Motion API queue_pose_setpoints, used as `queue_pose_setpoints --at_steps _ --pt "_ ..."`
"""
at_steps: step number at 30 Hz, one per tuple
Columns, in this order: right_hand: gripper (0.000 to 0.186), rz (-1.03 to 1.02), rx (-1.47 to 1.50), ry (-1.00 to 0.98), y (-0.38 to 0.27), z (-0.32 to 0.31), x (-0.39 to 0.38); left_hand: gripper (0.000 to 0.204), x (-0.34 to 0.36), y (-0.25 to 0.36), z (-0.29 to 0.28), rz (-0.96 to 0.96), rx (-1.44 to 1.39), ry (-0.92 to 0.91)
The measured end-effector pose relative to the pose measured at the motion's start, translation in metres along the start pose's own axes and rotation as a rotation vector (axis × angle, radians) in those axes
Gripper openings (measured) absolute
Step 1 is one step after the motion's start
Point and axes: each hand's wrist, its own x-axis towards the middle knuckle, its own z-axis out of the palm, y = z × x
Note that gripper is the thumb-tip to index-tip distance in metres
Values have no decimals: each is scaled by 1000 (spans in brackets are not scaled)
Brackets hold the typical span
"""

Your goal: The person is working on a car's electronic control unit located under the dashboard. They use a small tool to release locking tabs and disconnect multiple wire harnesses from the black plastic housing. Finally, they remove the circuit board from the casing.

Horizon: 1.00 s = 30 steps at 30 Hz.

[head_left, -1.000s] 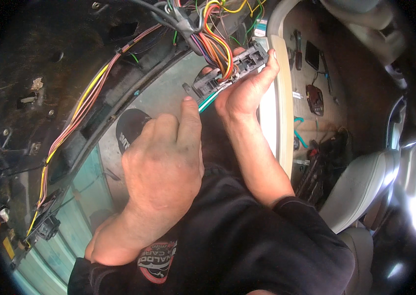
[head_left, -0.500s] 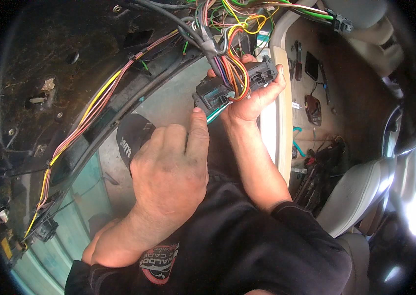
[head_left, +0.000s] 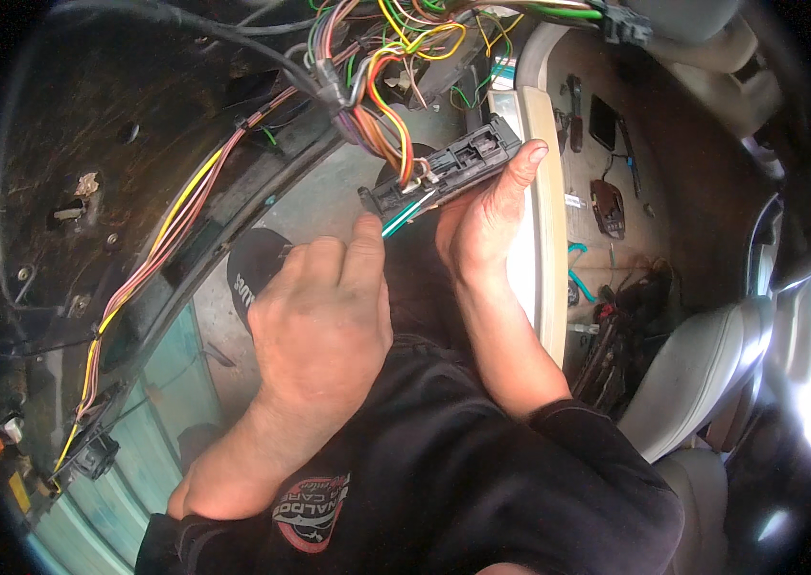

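Observation:
A long black connector block [head_left: 471,156], with a bundle of coloured wires [head_left: 382,129] entering it, rests tilted in my right hand [head_left: 487,230]. The right thumb sticks up along its right end. My left hand [head_left: 319,307] is closed on a slim teal-and-white tool [head_left: 402,219] just below the block's left part, its index fingertip close to that corner. The tool's far end meets the block; its near end disappears behind my fingers.
A dark body panel [head_left: 118,201] carries a long wire run [head_left: 183,206]. Another black connector [head_left: 624,27] hangs top right. At right are a light trim edge [head_left: 547,240], small tools [head_left: 574,120] on a beige surface and a grey seat [head_left: 693,355]. A black cap [head_left: 247,259] lies below my hands.
The block shifted down and right, then back left, and now sits more edge-on. My right thumb has turned upward with it. My left index finger followed, staying near the block's left corner.

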Motion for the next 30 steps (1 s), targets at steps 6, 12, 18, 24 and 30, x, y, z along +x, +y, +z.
queue_pose_setpoints --at_steps 6,12,18,24,30 --pt "55 -22 -202 -13 -7 -23 0 9 -8 -20 5 -228 -241 105" --pt "61 158 -249 -108 -29 -16 -20 57 -10 -33 38 -409 -904 71" --pt "56 238 -390 -285 -41 -33 -19 41 20 -27 61 -367 -988 -16" --pt "66 0 -792 -409 -37 -42 -12 29 20 -25 66 -180 -834 91" --pt "125 -189 -1141 -556 -53 -33 -26 25 28 -23 42 -173 -831 -3"
